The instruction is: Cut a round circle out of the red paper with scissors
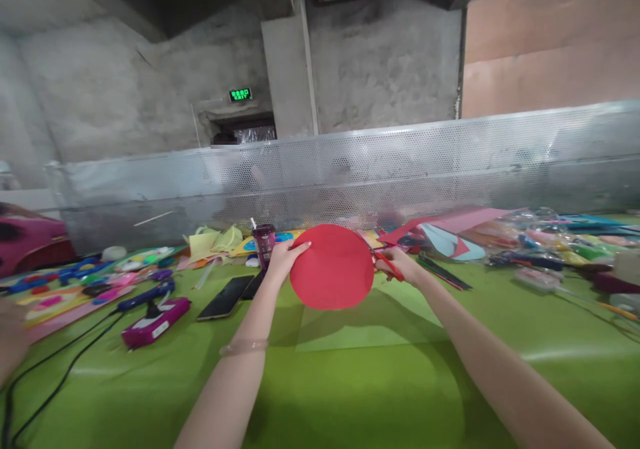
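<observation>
A round sheet of red paper point(333, 269) is held up above the green table by my left hand point(286, 259), its thumb on the front at the upper left edge. At the opposite edge my right hand point(401, 265) grips red-handled scissors point(389, 264). The scissor blades lie along the paper's upper right rim; whether they are closed on it I cannot tell. Beneath the disc, a pale green sheet point(360, 332) lies flat on the table.
At left are a purple power strip point(156, 322), a black phone point(226, 297) and a dark cup with a straw point(264, 241). Paper scraps point(215, 241) and coloured craft pieces crowd both sides. A perforated metal panel point(350, 175) stands behind. Another person's blurred hand point(13, 339) shows at far left.
</observation>
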The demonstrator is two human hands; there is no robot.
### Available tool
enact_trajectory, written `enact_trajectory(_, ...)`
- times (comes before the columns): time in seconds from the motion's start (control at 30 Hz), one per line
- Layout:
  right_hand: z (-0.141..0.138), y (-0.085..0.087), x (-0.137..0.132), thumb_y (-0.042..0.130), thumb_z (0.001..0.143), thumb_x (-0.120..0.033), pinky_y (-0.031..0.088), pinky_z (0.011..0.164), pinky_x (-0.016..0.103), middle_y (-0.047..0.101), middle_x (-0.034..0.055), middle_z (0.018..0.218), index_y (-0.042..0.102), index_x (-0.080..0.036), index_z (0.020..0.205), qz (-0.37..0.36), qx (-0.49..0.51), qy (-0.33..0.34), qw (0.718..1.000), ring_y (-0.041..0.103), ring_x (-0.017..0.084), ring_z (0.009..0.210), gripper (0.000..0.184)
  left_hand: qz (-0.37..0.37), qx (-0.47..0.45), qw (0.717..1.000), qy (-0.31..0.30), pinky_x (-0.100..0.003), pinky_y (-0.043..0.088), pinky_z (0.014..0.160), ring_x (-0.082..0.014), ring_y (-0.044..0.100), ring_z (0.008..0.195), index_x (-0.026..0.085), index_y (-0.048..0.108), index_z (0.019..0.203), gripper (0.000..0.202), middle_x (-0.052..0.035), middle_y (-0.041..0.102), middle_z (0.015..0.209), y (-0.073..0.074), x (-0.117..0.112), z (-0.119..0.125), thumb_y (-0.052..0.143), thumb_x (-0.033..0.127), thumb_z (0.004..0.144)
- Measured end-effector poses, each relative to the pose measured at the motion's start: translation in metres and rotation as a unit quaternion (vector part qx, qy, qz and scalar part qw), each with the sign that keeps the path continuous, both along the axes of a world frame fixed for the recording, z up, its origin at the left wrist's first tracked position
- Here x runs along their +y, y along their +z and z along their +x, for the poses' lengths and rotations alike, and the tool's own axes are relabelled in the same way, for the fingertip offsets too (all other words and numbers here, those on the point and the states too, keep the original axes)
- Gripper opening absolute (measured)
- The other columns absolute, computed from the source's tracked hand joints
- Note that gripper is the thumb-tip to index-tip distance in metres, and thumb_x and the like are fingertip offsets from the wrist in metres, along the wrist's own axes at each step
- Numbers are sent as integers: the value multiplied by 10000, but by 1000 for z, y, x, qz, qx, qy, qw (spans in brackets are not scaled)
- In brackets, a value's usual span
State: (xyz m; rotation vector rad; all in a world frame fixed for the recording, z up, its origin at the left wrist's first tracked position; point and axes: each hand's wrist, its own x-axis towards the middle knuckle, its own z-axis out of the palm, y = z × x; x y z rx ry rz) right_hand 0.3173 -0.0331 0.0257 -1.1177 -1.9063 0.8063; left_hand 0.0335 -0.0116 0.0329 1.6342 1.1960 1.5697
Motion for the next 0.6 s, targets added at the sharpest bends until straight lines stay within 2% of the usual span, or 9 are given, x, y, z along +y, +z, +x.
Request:
enact_trajectory(0.23,1,0,2,521,642,-306,447,423,207,427,-23,518,523,-143,640,12,-30,-5,999,443,85,449,164,-9,-8,1000,-3,-293,470,644,-218,618,728,135,686,878,424,-67,683,782,1,-2,1,692,439,583)
enact_trajectory(0.43,3,-4,7,510,645,-295,449,420,213,392,-39,498,519,-143,628,28,-45,-14,998,424,77,422,153,-2,-12,1000,-20,-289,475,646,-210,622,718,136,682,880,396,-66,686,788,3,-9,2,681,423,607)
enact_trajectory(0.6,4,-5,8,531,653,-344,441,416,224,445,-26,513,556,-133,657,31,-47,-25,998,445,85,422,213,-6,-15,1000,-24,-290,482,662,-212,627,737,139,683,864,356,-71,691,804,5,-15,4,680,395,618)
